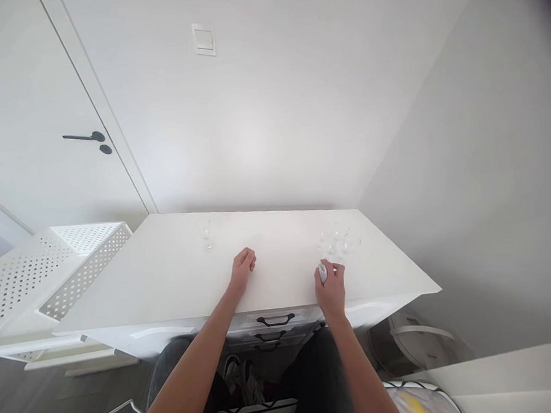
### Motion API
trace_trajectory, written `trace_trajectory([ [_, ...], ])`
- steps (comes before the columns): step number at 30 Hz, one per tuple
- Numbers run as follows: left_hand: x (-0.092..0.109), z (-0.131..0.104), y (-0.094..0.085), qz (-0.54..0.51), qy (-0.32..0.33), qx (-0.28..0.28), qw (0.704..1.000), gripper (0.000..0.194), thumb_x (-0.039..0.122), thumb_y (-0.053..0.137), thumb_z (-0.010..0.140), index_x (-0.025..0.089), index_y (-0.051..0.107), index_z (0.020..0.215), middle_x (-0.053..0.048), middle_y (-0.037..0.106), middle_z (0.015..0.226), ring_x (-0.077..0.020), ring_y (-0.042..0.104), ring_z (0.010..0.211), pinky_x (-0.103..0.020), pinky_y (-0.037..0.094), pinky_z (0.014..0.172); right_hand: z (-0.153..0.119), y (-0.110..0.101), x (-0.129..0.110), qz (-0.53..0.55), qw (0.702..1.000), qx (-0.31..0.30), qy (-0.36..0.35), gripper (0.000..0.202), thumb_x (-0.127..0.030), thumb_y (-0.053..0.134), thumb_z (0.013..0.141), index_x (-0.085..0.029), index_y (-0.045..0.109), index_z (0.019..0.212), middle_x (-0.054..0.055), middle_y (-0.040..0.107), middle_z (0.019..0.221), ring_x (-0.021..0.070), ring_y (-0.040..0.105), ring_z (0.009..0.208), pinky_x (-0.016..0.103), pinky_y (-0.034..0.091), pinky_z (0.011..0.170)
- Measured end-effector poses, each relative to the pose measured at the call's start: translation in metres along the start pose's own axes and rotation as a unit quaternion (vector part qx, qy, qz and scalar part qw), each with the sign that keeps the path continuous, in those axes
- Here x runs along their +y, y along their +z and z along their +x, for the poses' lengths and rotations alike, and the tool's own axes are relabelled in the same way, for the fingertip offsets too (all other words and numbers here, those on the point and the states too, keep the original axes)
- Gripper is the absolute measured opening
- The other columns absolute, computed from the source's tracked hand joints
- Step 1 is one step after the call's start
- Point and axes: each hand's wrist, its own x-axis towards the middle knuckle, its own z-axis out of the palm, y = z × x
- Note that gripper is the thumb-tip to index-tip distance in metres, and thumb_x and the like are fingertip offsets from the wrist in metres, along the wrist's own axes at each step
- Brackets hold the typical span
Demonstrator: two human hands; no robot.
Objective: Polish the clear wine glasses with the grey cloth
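My left hand (244,265) is curled closed over the white tabletop (280,286), left of its middle, and nothing shows between its fingers. Farther right, my right hand (332,283) grips a small crumpled whitish cloth (322,272) between thumb and fingers, close to the front edge. Just beyond it stand several clear glasses (346,244), so transparent that their outlines are faint. Another clear glass (206,230) is at the back left of the top, beyond my left hand.
Black-handled drawers (276,320) are under the top, in front of my knees. White perforated shelving (81,284) adjoins on the left, beside a door (31,121). A lidded bin (416,341) stands on the floor at the right. Walls close off the back and right.
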Motion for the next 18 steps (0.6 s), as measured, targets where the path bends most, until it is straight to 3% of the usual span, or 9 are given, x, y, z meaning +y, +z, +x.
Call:
trace_trajectory([
  [2, 0.001, 0.0, 0.002, 0.0, -0.004, -0.072, 0.997, 0.032, 0.049, 0.056, 0.098, 0.02, 0.057, 0.083, 0.0, 0.054, 0.074, -0.0118, 0.042, 0.061, -0.029, 0.039, 0.064, -0.006, 0.002, -0.024, 0.183, 0.983, -0.019, 0.024, 0.052, -0.062, 0.048, 0.095, -0.022, 0.064, 0.124, 0.014, 0.059, 0.12, 0.0265, 0.063, 0.099, 0.041, 0.053, 0.084],
  [4, 0.002, -0.001, 0.003, -0.009, -0.001, -0.151, 0.989, 0.034, 0.053, 0.059, 0.096, 0.021, 0.064, 0.104, -0.007, 0.064, 0.097, -0.0134, 0.053, 0.07, -0.03, 0.045, 0.065, -0.007, 0.004, -0.053, 0.357, 0.921, -0.139, 0.076, 0.056, -0.069, 0.046, 0.095, -0.026, 0.06, 0.127, 0.008, 0.063, 0.1, 0.0222, 0.062, 0.082, 0.037, 0.052, 0.074],
  [6, 0.003, -0.002, 0.005, -0.026, 0.012, -0.213, 0.977, 0.048, 0.057, 0.063, 0.092, 0.023, 0.062, 0.126, -0.013, 0.063, 0.124, -0.0174, 0.061, 0.084, -0.031, 0.05, 0.068, -0.006, 0.011, -0.08, 0.449, 0.858, -0.236, 0.084, 0.053, -0.069, 0.05, 0.094, -0.027, 0.061, 0.122, 0.004, 0.063, 0.09, 0.02, 0.059, 0.079, 0.033, 0.051, 0.071],
  [8, 0.004, -0.003, 0.005, -0.033, 0.028, -0.243, 0.969, 0.055, 0.058, 0.065, 0.091, 0.024, 0.06, 0.133, -0.014, 0.06, 0.131, -0.0199, 0.062, 0.092, -0.033, 0.052, 0.074, -0.003, 0.023, -0.099, 0.492, 0.831, -0.248, 0.084, 0.044, -0.066, 0.058, 0.092, -0.027, 0.062, 0.112, 0.002, 0.062, 0.092, 0.018, 0.058, 0.08, 0.029, 0.049, 0.07],
  [11, 0.004, -0.004, 0.005, -0.009, 0.025, -0.223, 0.974, 0.044, 0.054, 0.067, 0.091, 0.022, 0.066, 0.121, -0.01, 0.066, 0.115, -0.019, 0.062, 0.09, -0.032, 0.051, 0.079, 0.001, 0.045, -0.11, 0.516, 0.814, -0.25, 0.092, 0.038, -0.063, 0.066, 0.089, -0.028, 0.059, 0.104, 0.0, 0.06, 0.09, 0.0159, 0.055, 0.079, 0.026, 0.047, 0.067],
  [14, 0.004, -0.003, 0.004, -0.001, 0.021, -0.149, 0.989, 0.034, 0.051, 0.068, 0.091, 0.02, 0.069, 0.104, -0.007, 0.067, 0.102, -0.0184, 0.06, 0.088, -0.032, 0.049, 0.079, 0.005, 0.062, -0.11, 0.534, 0.797, -0.269, 0.086, 0.037, -0.06, 0.069, 0.088, -0.029, 0.056, 0.101, -0.001, 0.06, 0.089, 0.0157, 0.055, 0.078, 0.027, 0.047, 0.067],
  [18, 0.003, 0.0, 0.002, -0.038, 0.018, -0.044, 0.998, 0.034, 0.053, 0.062, 0.094, 0.02, 0.062, 0.089, -0.002, 0.061, 0.083, -0.015, 0.054, 0.076, -0.028, 0.045, 0.073, 0.011, 0.064, -0.104, 0.558, 0.773, -0.293, 0.077, 0.038, -0.056, 0.074, 0.085, -0.026, 0.051, 0.089, 0.001, 0.066, 0.107, 0.0169, 0.058, 0.087, 0.028, 0.048, 0.074],
])
